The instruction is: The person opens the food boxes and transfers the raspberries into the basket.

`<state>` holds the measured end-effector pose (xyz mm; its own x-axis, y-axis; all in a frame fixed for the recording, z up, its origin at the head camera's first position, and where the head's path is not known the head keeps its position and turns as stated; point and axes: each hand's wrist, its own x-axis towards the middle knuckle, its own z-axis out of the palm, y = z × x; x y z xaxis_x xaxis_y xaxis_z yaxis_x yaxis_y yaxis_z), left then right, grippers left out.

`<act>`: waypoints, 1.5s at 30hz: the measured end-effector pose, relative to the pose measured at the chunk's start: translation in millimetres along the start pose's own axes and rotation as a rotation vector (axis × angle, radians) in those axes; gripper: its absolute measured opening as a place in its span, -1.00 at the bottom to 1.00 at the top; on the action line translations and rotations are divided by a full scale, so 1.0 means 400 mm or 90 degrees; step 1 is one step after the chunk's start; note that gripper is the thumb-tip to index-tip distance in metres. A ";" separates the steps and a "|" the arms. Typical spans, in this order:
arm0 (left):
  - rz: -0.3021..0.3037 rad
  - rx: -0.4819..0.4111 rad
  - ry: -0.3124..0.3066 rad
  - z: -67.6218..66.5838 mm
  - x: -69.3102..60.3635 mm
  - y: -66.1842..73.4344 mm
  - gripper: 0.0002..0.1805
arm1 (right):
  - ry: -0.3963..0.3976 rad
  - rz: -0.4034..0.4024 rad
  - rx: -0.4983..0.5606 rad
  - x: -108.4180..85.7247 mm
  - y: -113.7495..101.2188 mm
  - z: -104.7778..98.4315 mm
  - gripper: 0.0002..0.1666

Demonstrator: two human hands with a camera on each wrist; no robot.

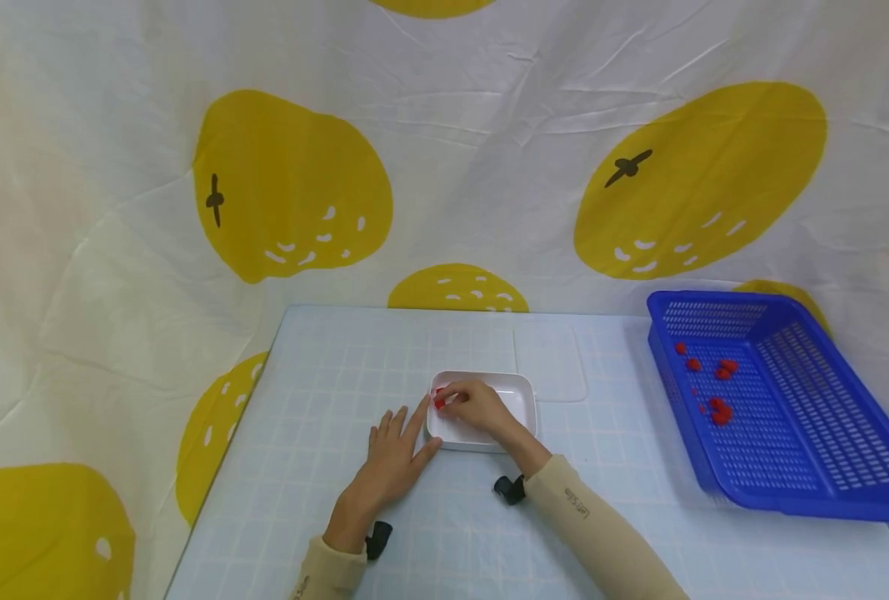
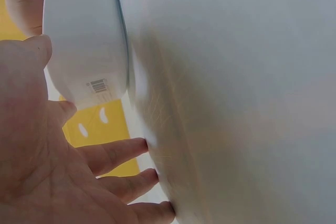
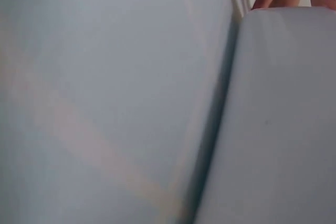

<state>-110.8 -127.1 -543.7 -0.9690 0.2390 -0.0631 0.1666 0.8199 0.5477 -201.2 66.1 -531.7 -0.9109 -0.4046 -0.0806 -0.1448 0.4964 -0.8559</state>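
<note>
A shallow white rectangular dish (image 1: 522,408) stands on the table, its barcode side facing the left wrist camera. Beside its left end lies my left hand (image 1: 393,467), fingers spread; the thumb and index finger touch the dish (image 2: 86,30), and the other fingertips rest on the tabletop. My right hand (image 1: 477,408) reaches over the dish with bent fingers and pinches a small red piece (image 1: 440,403) at the left end. The fingers partly cover the red there, so its shape is unclear. In the right wrist view the dish wall (image 3: 278,119) hides the red piece.
At the right stands a blue perforated basket (image 1: 770,487) with several small red pieces (image 1: 721,412) inside. A thin, clear rectangular sheet or lid (image 1: 552,362) lies behind the dish. A pale checked cloth covers the table (image 1: 324,367), and a fruit-patterned curtain (image 1: 481,167) hangs behind.
</note>
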 end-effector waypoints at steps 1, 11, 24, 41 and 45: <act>0.000 0.002 0.000 0.001 0.000 0.000 -0.19 | 0.000 -0.002 0.005 -0.002 -0.001 -0.002 -0.79; -0.009 0.011 -0.009 -0.001 -0.001 0.006 -0.18 | -0.015 0.011 0.066 -0.025 -0.008 -0.031 -0.82; -0.021 0.017 -0.009 -0.001 0.001 0.008 -0.16 | -0.035 0.031 0.192 -0.069 -0.035 -0.092 -0.72; -0.040 0.020 -0.012 0.001 0.003 0.013 -0.16 | -0.001 0.017 0.253 -0.136 -0.063 -0.187 -0.68; -0.041 0.014 -0.012 0.002 -0.001 0.014 -0.16 | 0.013 0.004 0.272 -0.151 -0.064 -0.209 -0.71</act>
<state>-109.4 -122.2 -541.3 -0.9743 0.1943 -0.1136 0.1076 0.8455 0.5230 -174.7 142.1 -462.4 -0.9194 -0.3851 -0.0802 0.0304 0.1337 -0.9905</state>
